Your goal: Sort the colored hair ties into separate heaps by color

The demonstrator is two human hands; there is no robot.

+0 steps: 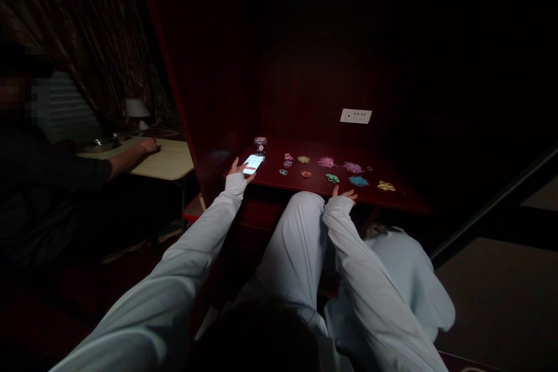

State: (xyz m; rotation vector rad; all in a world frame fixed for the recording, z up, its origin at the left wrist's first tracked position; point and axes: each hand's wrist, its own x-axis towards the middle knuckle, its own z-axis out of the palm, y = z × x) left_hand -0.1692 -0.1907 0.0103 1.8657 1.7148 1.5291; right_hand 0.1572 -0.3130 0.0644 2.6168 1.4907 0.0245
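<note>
My left hand (238, 168) holds a smartphone (251, 165) with a lit screen at the left front of the dark red desk. Near the desk's front edge, my right hand (345, 193) has its fingers stretched out and grips nothing. Just beyond it lie green hair ties (332, 178), with a blue pile (358, 181) of thin bands to their right. Yellow hair ties (386, 186) lie farther right, orange ones (306, 174) farther left. Behind are a pink pile (326, 162), a purple pile (353, 168) and a pale yellow pile (304, 159). Small pink loops (288, 157) lie nearer the phone.
A small clear jar (260, 144) stands behind the phone. A white socket panel (356, 116) is on the back wall. At left, another person's hand (149, 145) rests on a light folding table (170, 160) holding metal bowls (99, 144) and a small lamp (137, 108).
</note>
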